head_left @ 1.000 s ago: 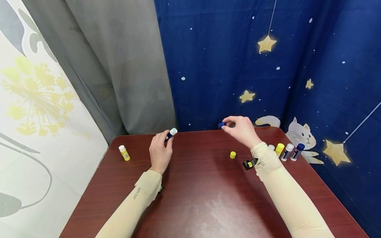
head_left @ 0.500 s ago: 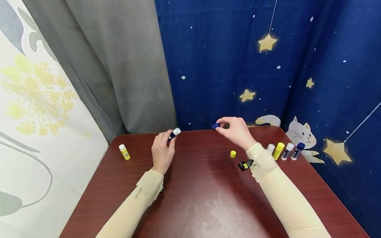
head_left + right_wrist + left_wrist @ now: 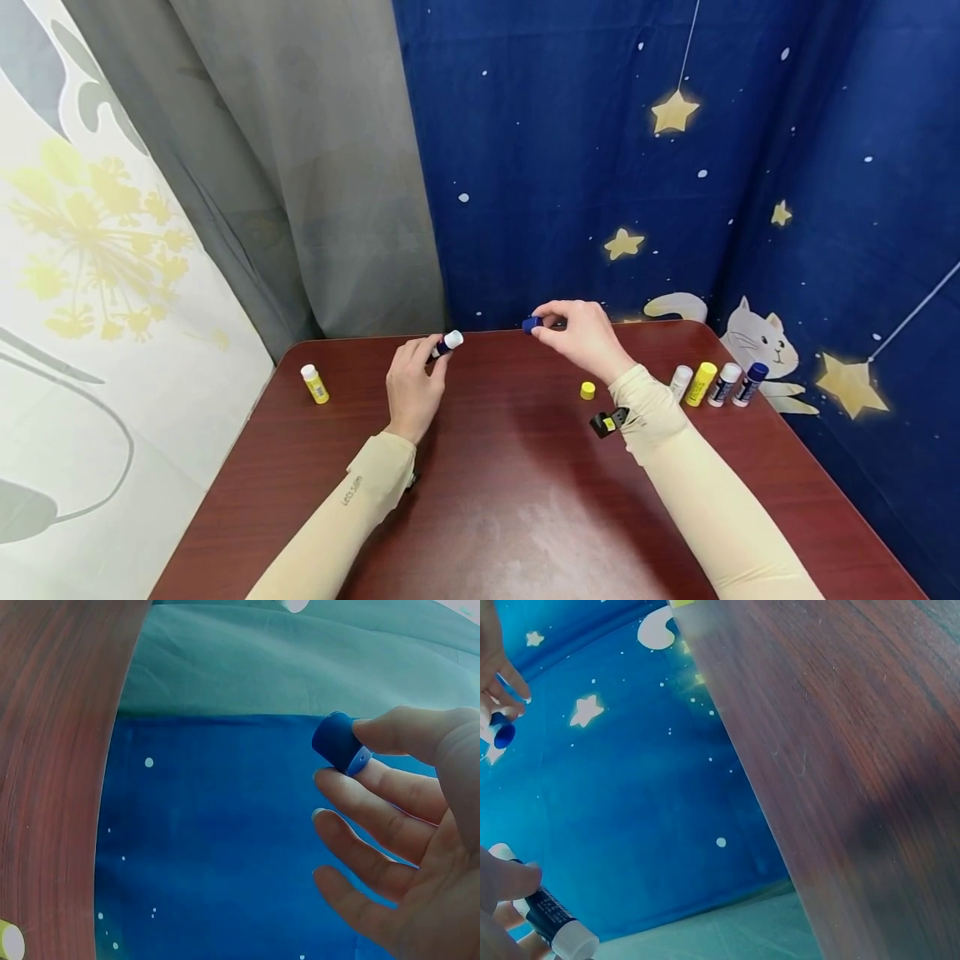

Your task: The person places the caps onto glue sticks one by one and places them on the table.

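My left hand [image 3: 415, 387] grips a glue stick [image 3: 452, 340] with a dark blue label, tilted above the table's far part, its white end pointing up and to the right. White shows at both ends of that glue stick [image 3: 550, 913] in the left wrist view. To the right, my right hand [image 3: 583, 337] pinches a small blue cap [image 3: 336, 741] between thumb and index finger, the other fingers spread loosely. A gap separates the cap from the glue stick. On the table below the right hand lies a yellow cap [image 3: 587, 391].
A yellow glue stick [image 3: 316, 386] with a white top stands at the table's left. Along the right edge, several glue sticks stand in a row, among them a yellow one [image 3: 701, 383] and a blue-capped one [image 3: 751, 384]. Curtains hang behind the dark red table [image 3: 495, 500].
My right hand has moved left with the blue cap, closer to the glue stick. My left hand has shifted slightly right, still gripping the glue stick.
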### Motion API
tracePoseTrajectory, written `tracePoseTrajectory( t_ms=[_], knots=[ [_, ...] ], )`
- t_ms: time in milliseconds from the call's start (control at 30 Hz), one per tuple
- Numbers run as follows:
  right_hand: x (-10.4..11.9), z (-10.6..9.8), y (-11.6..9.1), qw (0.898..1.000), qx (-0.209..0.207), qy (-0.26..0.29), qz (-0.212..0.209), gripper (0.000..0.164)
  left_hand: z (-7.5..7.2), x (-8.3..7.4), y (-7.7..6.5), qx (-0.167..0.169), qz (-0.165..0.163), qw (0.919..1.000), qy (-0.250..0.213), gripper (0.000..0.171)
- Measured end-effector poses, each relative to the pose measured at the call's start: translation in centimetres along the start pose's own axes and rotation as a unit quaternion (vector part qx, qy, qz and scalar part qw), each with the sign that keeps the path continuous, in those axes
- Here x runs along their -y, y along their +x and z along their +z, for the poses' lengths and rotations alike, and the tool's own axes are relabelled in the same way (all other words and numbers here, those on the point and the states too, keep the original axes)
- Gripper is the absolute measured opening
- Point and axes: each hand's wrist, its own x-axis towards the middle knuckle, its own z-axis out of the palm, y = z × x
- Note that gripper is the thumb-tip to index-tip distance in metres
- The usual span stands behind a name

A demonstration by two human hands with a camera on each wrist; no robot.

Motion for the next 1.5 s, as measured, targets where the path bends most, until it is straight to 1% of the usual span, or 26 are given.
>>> tracePoseTrajectory(
  t_ms=[100,300,667,900,1133,1233,1333,1500],
  knots=[
    [0.2,0.2,0.0,1.0,0.001,0.002,0.0,0.017,0.1,0.0,-0.1,0.009,-0.002,1.0,0.001,0.028],
    [0.4,0.5,0.0,1.0,0.004,0.009,-0.011,0.018,0.2,0.1,-0.3,0.011,-0.002,0.9999,0.001,0.028],
    [1.0,1.0,-0.1,1.0,0.011,0.021,-0.014,0.018,0.4,-0.5,-0.1,0.005,0.007,0.9999,0.012,0.027],
    [1.3,1.4,-0.2,0.999,0.012,0.027,-0.032,0.018,0.3,-0.8,-0.1,0.005,0.004,0.9997,0.025,0.029],
    [1.6,1.8,-0.2,0.998,0.016,0.033,-0.048,0.018,0.4,-1.0,-0.2,-0.002,0.01,0.9996,0.024,0.03],
    [1.8,1.9,-0.2,0.998,0.018,0.031,-0.048,0.018,0.4,-1.1,-0.4,-0.003,0.012,0.9996,0.026,0.03],
    [1.9,2.1,-0.3,0.998,0.021,0.034,-0.048,0.018,0.4,-1.2,-0.4,0.003,0.011,0.9996,0.025,0.03],
    [2.1,2.6,-0.3,0.997,0.032,0.036,-0.054,0.018,0.3,-1.7,-0.6,0.025,0.01,0.9993,0.027,0.03]
  ],
)
